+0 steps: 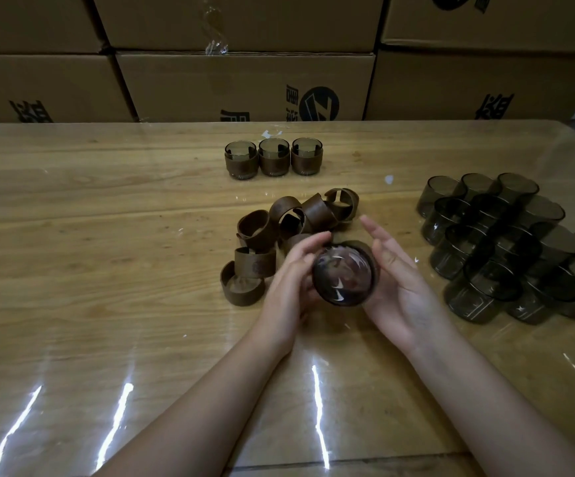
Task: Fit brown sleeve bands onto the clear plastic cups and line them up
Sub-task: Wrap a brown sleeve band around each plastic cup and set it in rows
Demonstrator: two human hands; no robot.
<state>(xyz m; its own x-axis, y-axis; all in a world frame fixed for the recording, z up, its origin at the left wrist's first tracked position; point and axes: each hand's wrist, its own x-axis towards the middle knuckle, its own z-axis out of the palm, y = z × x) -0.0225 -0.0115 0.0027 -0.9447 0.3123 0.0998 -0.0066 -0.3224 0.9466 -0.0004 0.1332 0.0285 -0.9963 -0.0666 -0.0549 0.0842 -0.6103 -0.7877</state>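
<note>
Between both hands I hold a clear smoky cup (342, 275) above the table, its base turned toward me. A brown sleeve band (365, 245) sits around its far part. My left hand (287, 280) curls round the cup's left side. My right hand (399, 284) presses its palm against the right side, fingers straight and spread. Several loose brown sleeve bands (256, 228) lie in a heap just behind and left of my hands. Three sleeved cups (274, 156) stand in a row farther back.
A cluster of several bare smoky cups (506, 246) stands on the right of the glossy wooden table (107, 235). Stacked cardboard boxes (244, 84) form a wall along the table's far edge.
</note>
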